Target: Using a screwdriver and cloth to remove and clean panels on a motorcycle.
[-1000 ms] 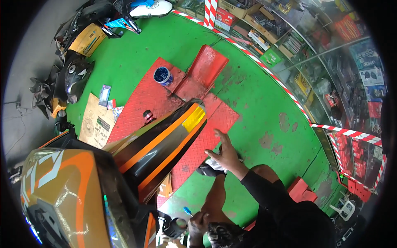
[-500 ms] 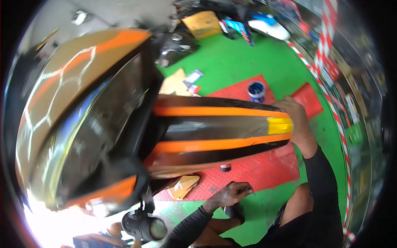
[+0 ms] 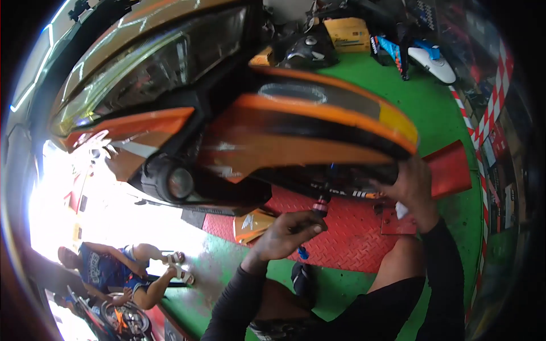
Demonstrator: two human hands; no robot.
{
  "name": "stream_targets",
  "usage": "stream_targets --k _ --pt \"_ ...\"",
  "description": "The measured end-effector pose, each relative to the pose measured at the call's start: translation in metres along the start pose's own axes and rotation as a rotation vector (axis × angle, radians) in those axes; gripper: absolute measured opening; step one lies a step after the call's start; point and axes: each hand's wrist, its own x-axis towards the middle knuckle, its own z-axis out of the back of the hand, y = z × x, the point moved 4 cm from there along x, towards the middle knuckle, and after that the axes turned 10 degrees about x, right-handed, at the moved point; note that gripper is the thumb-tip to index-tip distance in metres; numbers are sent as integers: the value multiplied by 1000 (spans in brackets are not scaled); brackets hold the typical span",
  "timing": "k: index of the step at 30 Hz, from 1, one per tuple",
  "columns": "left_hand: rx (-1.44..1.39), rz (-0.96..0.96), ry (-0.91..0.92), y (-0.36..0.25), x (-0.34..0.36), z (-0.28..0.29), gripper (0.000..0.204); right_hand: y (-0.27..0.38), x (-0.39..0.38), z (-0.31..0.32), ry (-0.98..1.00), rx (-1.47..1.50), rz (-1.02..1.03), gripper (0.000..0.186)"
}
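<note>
A motorcycle's orange, bronze and black front fender [image 3: 307, 148] spans the middle, with a yellow patch at its front. Above left is the body with headlight [image 3: 148, 68]; a round auxiliary lamp [image 3: 180, 183] hangs below. My left hand [image 3: 287, 236] is closed on a blue-handled tool [image 3: 303, 252], under a pink-ringed fitting [image 3: 320, 206] below the fender. My right hand [image 3: 412, 184] grips the fender's front lower edge; its fingertips are partly hidden. A small white object [image 3: 402, 210], not clear enough to name, shows under that hand.
A seated person in blue [image 3: 108, 267] is at lower left beside another motorcycle [image 3: 122, 318]. Red raised plates [image 3: 352, 241] lie on the green floor [image 3: 392, 85]. An orange panel [image 3: 247, 227] rests below; loose fairings [image 3: 426, 62] and a yellow box [image 3: 347, 34] line the back; striped tape [image 3: 495, 96] marks the right.
The view has swung round to the fender's side. My right hand has moved onto the fender's front; my left hand has risen beneath it with the blue tool.
</note>
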Motion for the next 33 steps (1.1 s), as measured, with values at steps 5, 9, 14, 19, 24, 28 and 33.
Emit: stream_targets --k 5,9,14,19,24,28,33 --pt "-95 5 -95 -8 -33 16 21 -35 54 2 93 133 -64 88" --pt "-260 -1 -251 -21 -45 26 21 -70 88 -23 212 179 -115 90" --pt "-515 -235 -430 -22 -30 37 31 -120 115 -56 131 339 -152 84" --pt "-641 -385 -359 -1 -21 50 39 -89 88 -99 -171 365 -188 63" --pt "-665 -588 -329 -29 -2 72 36 -4 2 -100 -75 1128 -460 46" --pt "-716 -748 -360 -53 25 89 36 45 -15 -110 468 1391 -206 51" --pt "-757 -774 -465 -64 34 99 35 78 1 -130 953 1670 -288 55"
